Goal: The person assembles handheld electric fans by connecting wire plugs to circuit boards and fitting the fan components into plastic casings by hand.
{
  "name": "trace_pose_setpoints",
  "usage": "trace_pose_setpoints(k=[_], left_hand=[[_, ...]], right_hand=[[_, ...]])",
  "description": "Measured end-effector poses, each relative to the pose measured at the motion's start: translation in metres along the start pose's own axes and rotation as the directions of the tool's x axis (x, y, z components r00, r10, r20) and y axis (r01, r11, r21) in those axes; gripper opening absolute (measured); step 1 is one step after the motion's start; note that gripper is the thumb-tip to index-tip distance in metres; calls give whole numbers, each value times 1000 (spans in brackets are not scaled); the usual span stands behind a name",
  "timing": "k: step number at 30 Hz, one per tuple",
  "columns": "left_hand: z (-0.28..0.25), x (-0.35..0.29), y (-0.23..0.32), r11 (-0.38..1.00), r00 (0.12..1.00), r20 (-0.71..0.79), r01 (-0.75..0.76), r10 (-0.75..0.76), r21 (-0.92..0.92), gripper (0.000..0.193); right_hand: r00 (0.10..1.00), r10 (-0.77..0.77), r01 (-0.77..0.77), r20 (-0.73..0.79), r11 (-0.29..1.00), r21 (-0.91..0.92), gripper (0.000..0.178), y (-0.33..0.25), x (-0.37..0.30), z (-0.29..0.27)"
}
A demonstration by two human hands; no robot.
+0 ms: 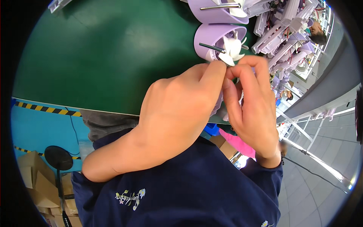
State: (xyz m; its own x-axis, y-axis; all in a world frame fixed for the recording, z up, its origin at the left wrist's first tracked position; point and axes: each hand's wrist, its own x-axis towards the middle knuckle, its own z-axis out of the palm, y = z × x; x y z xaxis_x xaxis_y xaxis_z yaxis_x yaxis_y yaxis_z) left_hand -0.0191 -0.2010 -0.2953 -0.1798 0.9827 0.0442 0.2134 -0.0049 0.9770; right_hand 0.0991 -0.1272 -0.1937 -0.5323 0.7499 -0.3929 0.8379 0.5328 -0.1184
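Note:
My left hand (176, 104) is closed, back of the hand up, with its fingertips mostly hidden under it. My right hand (252, 100) meets it, thumb and fingers bent in a pinch. Whatever sits between the fingertips is too small or too covered to make out. Just beyond them lies a white bladed part, like a small fan wheel (232, 47), at the mouth of a lilac round housing (202, 39). A dark metal rod (211, 47) sticks out from the white part. Another lilac housing (194, 9) with a silver rod (219, 6) stands farther off.
The green tabletop (87, 56) spreads to the left. Many lilac plastic parts (281, 34) with wires are piled at the far right. Cardboard boxes (38, 178) and a black round-headed stand (58, 158) are on the floor at left. Other people sit in the right background.

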Motion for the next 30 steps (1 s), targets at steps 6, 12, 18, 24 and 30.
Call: trace_pose_setpoints(k=[6,12,18,24,30], left_hand=[[5,-1,-2,999,999,-49,-13,15,38,36],[3,0,-2,999,1000,-21,-22,22,30,33],[-1,-1,-6,999,999,23,-45,45,-14,32],[-4,-1,-8,998,995,80,-55,57,-30,32],[-9,-1,-10,997,988,129,-77,80,-26,34]], right_hand=[[993,-72,65,-98,995,-76,14,9,2,3],[994,-18,12,-106,998,-60,14,1,6,1],[993,9,-17,-116,998,-63,14,-3,5,4],[972,-55,32,-228,994,-104,17,-4,-1,17],[972,-47,25,-230,995,-95,20,-5,-2,19]])
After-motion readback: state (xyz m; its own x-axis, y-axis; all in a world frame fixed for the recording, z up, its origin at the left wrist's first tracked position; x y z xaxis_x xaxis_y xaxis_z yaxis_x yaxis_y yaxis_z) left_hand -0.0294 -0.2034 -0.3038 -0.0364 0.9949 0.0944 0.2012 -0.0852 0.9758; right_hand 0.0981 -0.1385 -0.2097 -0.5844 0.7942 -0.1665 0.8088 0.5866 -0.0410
